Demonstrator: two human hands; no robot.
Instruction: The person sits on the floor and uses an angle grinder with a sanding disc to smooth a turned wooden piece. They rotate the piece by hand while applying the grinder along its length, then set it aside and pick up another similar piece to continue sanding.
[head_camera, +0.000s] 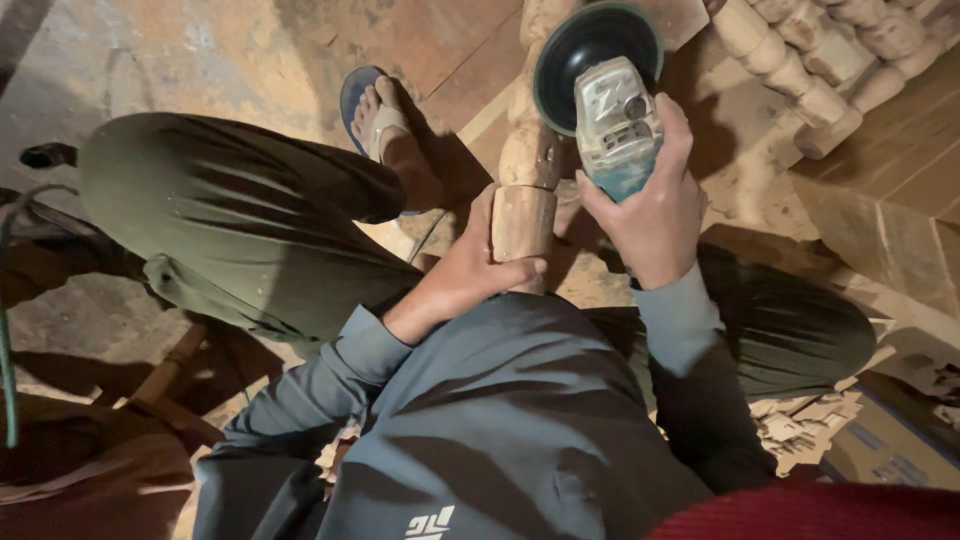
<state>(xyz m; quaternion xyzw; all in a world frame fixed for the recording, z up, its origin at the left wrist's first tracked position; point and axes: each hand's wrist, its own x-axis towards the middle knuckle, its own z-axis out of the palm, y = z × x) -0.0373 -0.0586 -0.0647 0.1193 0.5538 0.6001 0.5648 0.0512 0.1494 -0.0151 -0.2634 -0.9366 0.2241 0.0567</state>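
Far to the left of the left hand (470, 265), a bent knee in dark green trousers (230, 215) fills much of the view, and a foot in a blue sandal (385, 125) rests on the dusty floor (150, 60) just up and left of that hand. A thin cord (428, 235) runs down beside the ankle, close to the wrist. The left hand is closed around the square lower end of a turned wooden post (525, 200), thumb on the near face and fingers wrapped behind, holding it upright between the legs. The post rises away from that hand, its rounded, carved part passing under the black disc (590, 50) of an angle grinder (615, 125). Whether the disc touches the wood cannot be told. Immediately right of the post, the right hand (650, 215) grips the grinder's pale grey and teal body from below, fingers curled around it, thumb on the left side. Both forearms wear grey-blue sleeves (680, 320). Up and to the right of the right hand, several more turned posts (800, 70) lie side by side, touching one another, on wooden boards (900, 190). Below and right of that hand, pale wood scraps (805, 420) sit heaped by the other knee.
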